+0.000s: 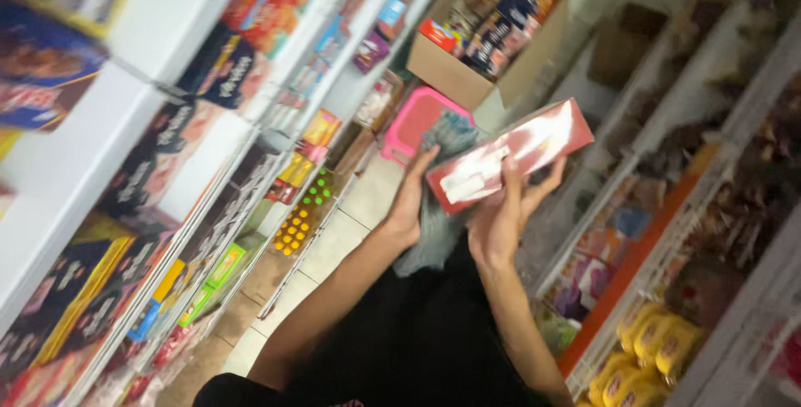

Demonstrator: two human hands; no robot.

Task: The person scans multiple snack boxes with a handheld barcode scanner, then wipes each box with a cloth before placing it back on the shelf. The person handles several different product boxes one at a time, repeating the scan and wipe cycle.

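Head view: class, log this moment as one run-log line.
left hand: grips red box end | right hand: supports box underneath | setting: shop aisle, cardboard carton ahead

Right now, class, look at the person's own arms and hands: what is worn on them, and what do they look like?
Both forearms are bare, with no sleeves showing. The left hand and right hand wear no gloves. No watch, bracelet or ring can be made out, though the picture is blurred. The arms are slim, the fingers long.
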